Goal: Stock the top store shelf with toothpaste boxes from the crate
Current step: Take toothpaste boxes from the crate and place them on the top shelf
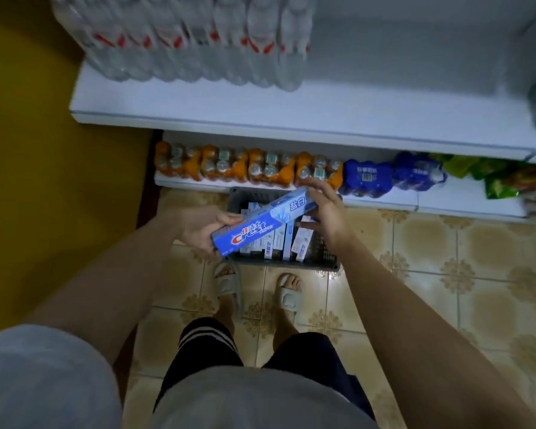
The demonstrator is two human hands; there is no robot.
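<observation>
A blue Crest toothpaste box (260, 221) is held slanted above the dark grey crate (291, 264) on the floor. My left hand (201, 227) grips its lower left end. My right hand (327, 209) holds its upper right end, fingers curled over the top. Inside the crate stand several more toothpaste boxes (279, 243), white and blue, upright on end. The white shelf (353, 97) in front has a bare stretch on its right half.
Packs of water bottles (192, 41) fill the left of the white shelf. On the bottom shelf sit orange drink packs (245, 167), blue packs (369, 178) and green bags (489, 178). A yellow wall is on the left. My feet in slippers stand on the tiled floor just behind the crate.
</observation>
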